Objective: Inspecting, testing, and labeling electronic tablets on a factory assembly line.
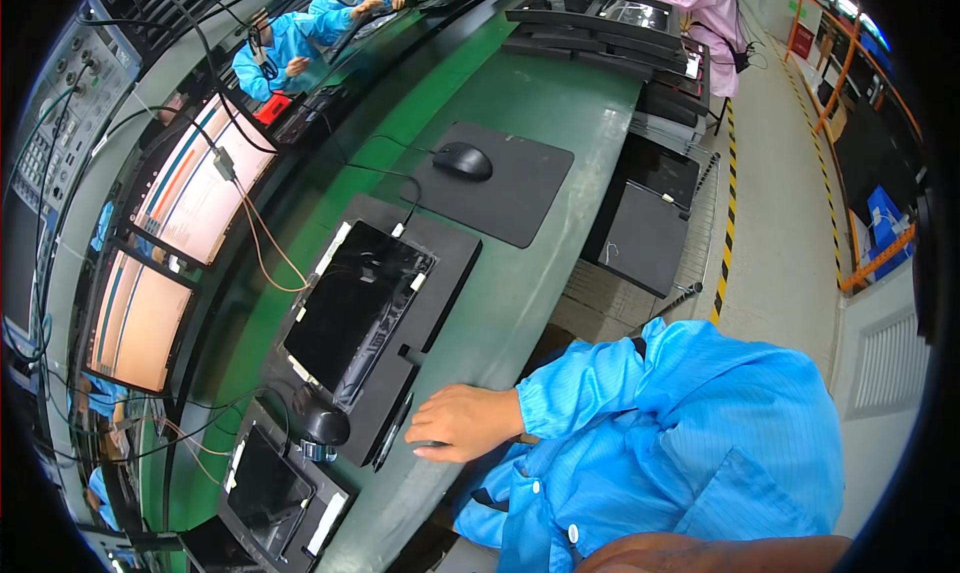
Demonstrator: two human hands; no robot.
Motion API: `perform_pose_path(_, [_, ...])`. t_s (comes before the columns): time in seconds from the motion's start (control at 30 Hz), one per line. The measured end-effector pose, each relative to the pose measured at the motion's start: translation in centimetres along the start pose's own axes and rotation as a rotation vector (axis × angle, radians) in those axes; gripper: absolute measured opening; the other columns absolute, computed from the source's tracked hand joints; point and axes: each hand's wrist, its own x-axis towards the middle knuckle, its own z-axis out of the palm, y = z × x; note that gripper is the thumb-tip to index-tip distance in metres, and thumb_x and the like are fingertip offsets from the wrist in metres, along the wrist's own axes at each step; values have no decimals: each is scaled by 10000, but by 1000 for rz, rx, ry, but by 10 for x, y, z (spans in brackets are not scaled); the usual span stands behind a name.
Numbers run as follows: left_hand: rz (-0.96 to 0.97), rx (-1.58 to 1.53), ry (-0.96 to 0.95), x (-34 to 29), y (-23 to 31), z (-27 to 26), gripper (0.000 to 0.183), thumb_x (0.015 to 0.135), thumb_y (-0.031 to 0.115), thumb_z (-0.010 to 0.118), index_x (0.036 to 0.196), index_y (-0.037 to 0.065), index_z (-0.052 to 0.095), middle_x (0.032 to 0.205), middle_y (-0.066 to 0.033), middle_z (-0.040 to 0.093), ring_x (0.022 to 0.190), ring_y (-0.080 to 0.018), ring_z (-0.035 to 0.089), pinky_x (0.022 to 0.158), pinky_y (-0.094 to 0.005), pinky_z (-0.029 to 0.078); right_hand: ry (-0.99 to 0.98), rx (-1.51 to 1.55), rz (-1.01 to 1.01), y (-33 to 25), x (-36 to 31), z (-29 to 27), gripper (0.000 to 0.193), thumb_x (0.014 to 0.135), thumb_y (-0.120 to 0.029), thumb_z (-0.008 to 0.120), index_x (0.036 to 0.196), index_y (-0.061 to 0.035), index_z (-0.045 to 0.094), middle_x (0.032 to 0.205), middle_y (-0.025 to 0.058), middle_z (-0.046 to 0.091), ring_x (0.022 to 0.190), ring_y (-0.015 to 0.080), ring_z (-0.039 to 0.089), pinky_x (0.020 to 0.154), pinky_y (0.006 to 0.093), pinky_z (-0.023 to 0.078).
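Note:
My left hand lies palm down on the green workbench near its front edge, fingers together and holding nothing. Its fingertips reach the corner of a black fixture that carries a dark glossy screen panel. A round black knob sits just left of the hand. Only a bare forearm shows at the bottom edge; my right hand is out of the picture. A blue coat fills the lower right.
A black mouse rests on a black mat farther back. A second fixture with a smaller panel is at lower left. Two lit monitors stand at left. Stacked black trays and co-workers in blue and pink are beyond.

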Motion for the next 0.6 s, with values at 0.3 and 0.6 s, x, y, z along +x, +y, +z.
perform_pose_path(0.3, [-36,27,15,2,-5,-8,503,991,208,596,1403,-62,494,1421,-246,510,1326,-374,493,1133,-504,366,-15,0,17,-1,1,-2,215,968,-253,634,1001,-41,647,849,119,624,826,337,638,742,472,512])
perform_pose_path(0.6, [-25,37,65,18,9,-13,530,977,217,615,1411,-61,491,1433,-250,512,1358,-386,476,1161,-524,337,48,71,-104,-6,13,-25,182,953,-241,659,992,-64,667,843,100,622,815,311,642,724,456,507])
